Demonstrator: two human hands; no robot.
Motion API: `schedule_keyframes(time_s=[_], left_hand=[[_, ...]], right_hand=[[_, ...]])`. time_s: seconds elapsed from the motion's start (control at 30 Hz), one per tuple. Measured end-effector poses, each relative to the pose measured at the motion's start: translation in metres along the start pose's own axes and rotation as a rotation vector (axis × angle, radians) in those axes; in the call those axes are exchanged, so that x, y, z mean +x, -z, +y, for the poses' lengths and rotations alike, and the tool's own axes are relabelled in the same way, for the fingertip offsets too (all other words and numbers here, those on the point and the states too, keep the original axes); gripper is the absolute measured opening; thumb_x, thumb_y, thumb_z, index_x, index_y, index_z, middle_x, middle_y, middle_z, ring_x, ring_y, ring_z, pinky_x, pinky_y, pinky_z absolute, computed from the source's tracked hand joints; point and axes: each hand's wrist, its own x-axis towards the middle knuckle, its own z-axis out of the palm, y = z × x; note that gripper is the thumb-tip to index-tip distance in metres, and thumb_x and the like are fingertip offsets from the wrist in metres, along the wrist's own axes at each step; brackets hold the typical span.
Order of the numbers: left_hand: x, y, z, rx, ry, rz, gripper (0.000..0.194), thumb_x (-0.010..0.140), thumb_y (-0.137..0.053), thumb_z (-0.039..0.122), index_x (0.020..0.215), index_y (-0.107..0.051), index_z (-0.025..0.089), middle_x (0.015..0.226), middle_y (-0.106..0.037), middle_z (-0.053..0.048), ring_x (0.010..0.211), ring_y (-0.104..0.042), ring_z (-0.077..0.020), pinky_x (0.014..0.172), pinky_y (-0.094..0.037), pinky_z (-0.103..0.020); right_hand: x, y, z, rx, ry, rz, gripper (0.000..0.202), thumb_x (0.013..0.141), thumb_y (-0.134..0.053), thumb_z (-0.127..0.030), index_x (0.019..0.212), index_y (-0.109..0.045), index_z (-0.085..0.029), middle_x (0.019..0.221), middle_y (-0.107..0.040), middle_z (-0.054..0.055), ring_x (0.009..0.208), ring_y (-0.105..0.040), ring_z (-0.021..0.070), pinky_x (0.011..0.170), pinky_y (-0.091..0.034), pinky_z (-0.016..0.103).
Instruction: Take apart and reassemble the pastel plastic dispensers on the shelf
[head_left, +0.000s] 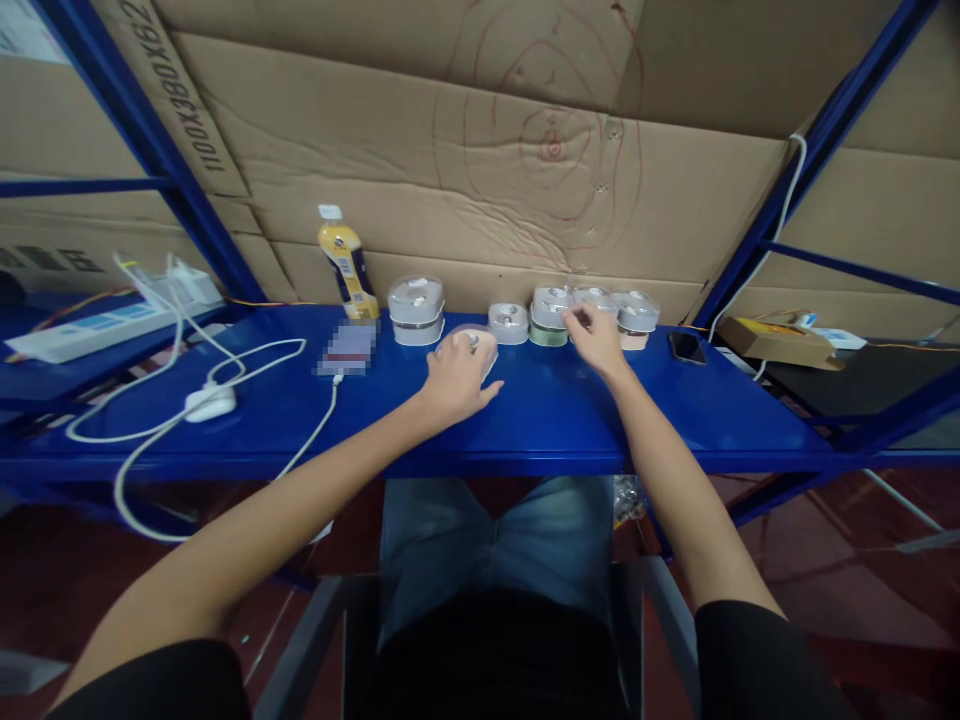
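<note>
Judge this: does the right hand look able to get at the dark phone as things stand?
Probably yes: the right hand is near the rightmost container, and the dark phone lies uncovered right of that, with a free-looking path along the blue tabletop in front.

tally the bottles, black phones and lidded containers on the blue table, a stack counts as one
Bottle: 1
Black phone: 1
Lidded containers in the back row: 5
Lidded container under the left hand: 1
Total: 8

From here I see the left hand (454, 382) over a pale container (488, 346) on the blue table (540, 425), the right hand (600, 340) beside a far green container (547, 336).
</note>
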Motion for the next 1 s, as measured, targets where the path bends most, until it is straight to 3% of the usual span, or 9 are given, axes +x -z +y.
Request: schedule_keyframes(time_s=[0.1,0.2,0.33,0.43,0.53,0.63,0.7,0.83,1.0], left_hand=[[-0.017,0.002,0.003,-0.106,-0.104,0.044,0.042,0.1,-0.069,0.042,0.136,-0.062,0.023,0.145,-0.062,-0.025,0.141,-0.056,-0.0502,0.112,-0.052,-0.07],[-0.009,0.004,-0.002,-0.28,-0.288,-0.008,0.033,0.097,-0.07,0.04,0.125,-0.064,0.024,0.138,-0.065,-0.018,0.133,-0.063,-0.0413,0.114,-0.056,-0.061],[0.023,-0.004,-0.013,-0.548,-0.417,-0.079,0.06,0.081,-0.087,0.051,0.129,-0.063,0.024,0.141,-0.066,-0.016,0.134,-0.066,-0.0385,0.118,-0.056,-0.057],[0.041,-0.019,-0.02,-0.718,-0.363,-0.142,0.1,0.067,-0.096,0.051,0.152,-0.053,0.023,0.15,-0.067,-0.02,0.141,-0.066,-0.0434,0.118,-0.055,-0.063],[0.045,-0.032,-0.026,-0.82,-0.303,-0.207,0.11,0.068,-0.096,0.052,0.162,-0.045,0.023,0.151,-0.07,-0.02,0.137,-0.071,-0.0418,0.114,-0.058,-0.064],[0.039,-0.032,-0.031,-0.746,-0.287,-0.154,0.117,0.068,-0.098,0.053,0.167,-0.045,0.022,0.154,-0.068,-0.02,0.14,-0.068,-0.0421,0.118,-0.055,-0.062],[0.034,-0.028,-0.034,-0.655,-0.327,-0.124,0.108,0.073,-0.096,0.055,0.167,-0.051,0.023,0.153,-0.067,-0.019,0.143,-0.066,-0.0421,0.122,-0.052,-0.061],[0.03,-0.022,-0.034,-0.529,-0.455,-0.149,0.058,0.099,-0.074,0.058,0.146,-0.077,0.025,0.14,-0.071,-0.015,0.139,-0.065,-0.0375,0.125,-0.049,-0.059],[0.033,-0.02,-0.037,-0.53,-0.449,-0.121,0.053,0.105,-0.061,0.062,0.13,-0.086,0.021,0.139,-0.068,-0.017,0.141,-0.06,-0.0372,0.128,-0.046,-0.059]], right_hand=[[-0.007,-0.01,-0.007,-0.001,0.115,-0.204,0.053,0.09,-0.077,-0.071,0.113,-0.079,-0.023,0.112,-0.083,0.012,0.105,-0.076,0.0325,0.097,-0.063,0.054],[-0.015,-0.02,-0.013,0.0,0.27,-0.453,0.084,0.072,-0.094,-0.07,0.141,-0.074,-0.026,0.151,-0.072,0.015,0.139,-0.067,0.0393,0.117,-0.056,0.058],[-0.023,-0.027,-0.021,-0.037,0.305,-0.648,0.102,0.065,-0.099,-0.069,0.153,-0.068,-0.028,0.153,-0.072,0.014,0.142,-0.067,0.0423,0.123,-0.051,0.063],[-0.025,-0.028,-0.023,-0.079,0.256,-0.617,0.098,0.065,-0.099,-0.067,0.15,-0.071,-0.026,0.147,-0.076,0.015,0.135,-0.072,0.0432,0.12,-0.054,0.064],[-0.023,-0.025,-0.022,-0.068,0.213,-0.577,0.089,0.069,-0.097,-0.065,0.144,-0.074,-0.024,0.143,-0.078,0.015,0.131,-0.074,0.041,0.117,-0.056,0.061],[-0.018,-0.014,-0.016,-0.034,0.16,-0.538,0.079,0.079,-0.09,-0.067,0.142,-0.074,-0.021,0.132,-0.081,0.013,0.118,-0.077,0.0364,0.107,-0.061,0.056],[-0.013,-0.002,-0.011,-0.062,0.087,-0.482,0.078,0.084,-0.085,-0.071,0.142,-0.074,-0.02,0.126,-0.082,0.013,0.112,-0.077,0.0351,0.104,-0.062,0.056],[-0.004,0.024,-0.001,-0.141,-0.132,-0.421,0.077,0.091,-0.077,-0.078,0.143,-0.074,-0.022,0.129,-0.081,0.015,0.116,-0.076,0.0349,0.107,-0.061,0.054],[0.002,0.04,0.005,-0.258,-0.324,-0.518,0.083,0.091,-0.073,-0.083,0.144,-0.073,-0.019,0.117,-0.082,0.016,0.103,-0.078,0.0345,0.099,-0.062,0.053]])
